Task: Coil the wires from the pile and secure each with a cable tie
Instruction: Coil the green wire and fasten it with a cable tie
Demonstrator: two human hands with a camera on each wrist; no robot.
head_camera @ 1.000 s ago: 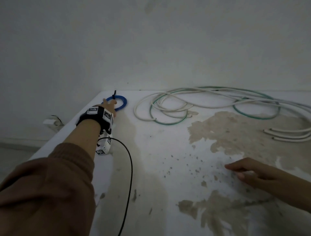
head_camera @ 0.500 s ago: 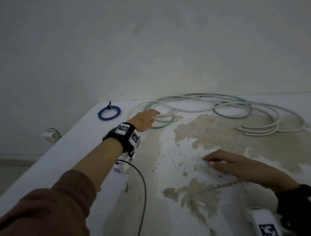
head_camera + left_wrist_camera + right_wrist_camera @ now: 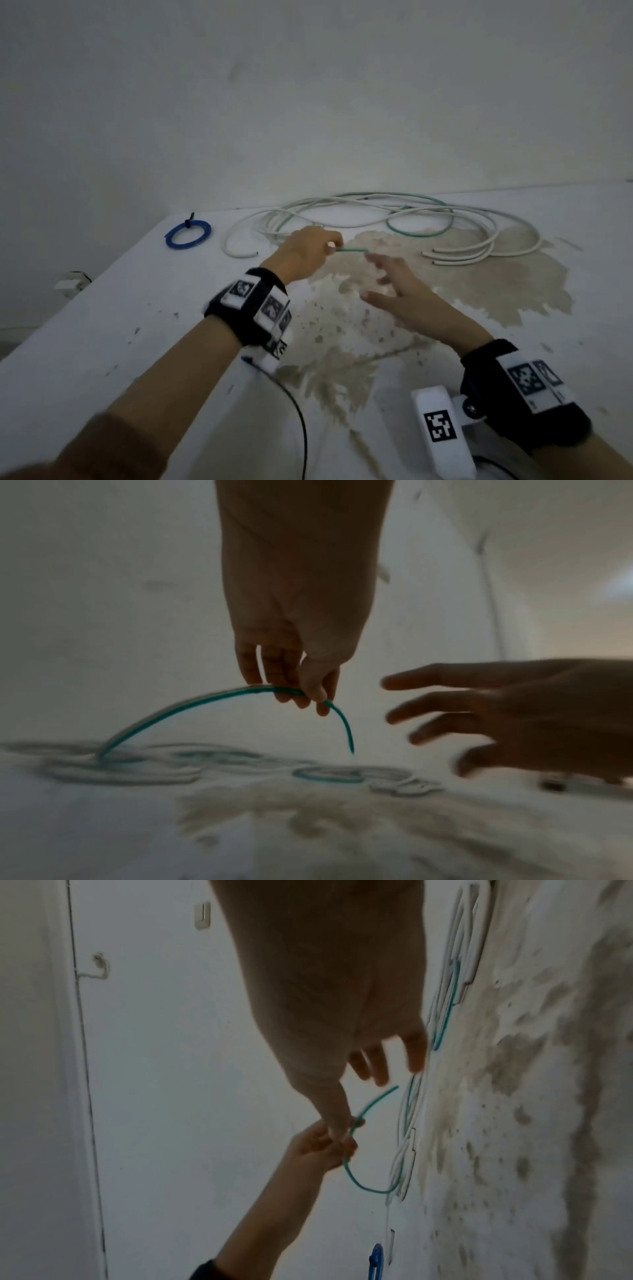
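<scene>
1. Where the frame is nearest the camera, at the lower edge of the head view, two forearms reach forward over the stained white tabletop (image 3: 102, 329), each wrist wearing a black band with white marker tiles; a thin black cord (image 3: 301, 428) trails from the left band toward the bottom edge.
2. Right hand (image 3: 400, 291) hovers above the tabletop at centre frame, its grip apart, fingers spread and holding nothing, the fingertips just beside the free end of the green wire (image 3: 351, 251).
3. Left hand (image 3: 308, 253), slightly farther and to the left, has its grip clamped on the green wire: in the left wrist view the wire (image 3: 192, 704) is pinched between thumb and fingers, arching up from the pile on one side while its short free end curves down on the other.
4. Beyond the hands, across the upper middle and right of the frame, lies the loose pile of white wires (image 3: 479, 240) with more green wire looped through it.
5. Farthest left, near the back corner of the tabletop, a blue wire coil (image 3: 187, 234) lies flat, bound with a black cable tie (image 3: 189, 221).
</scene>
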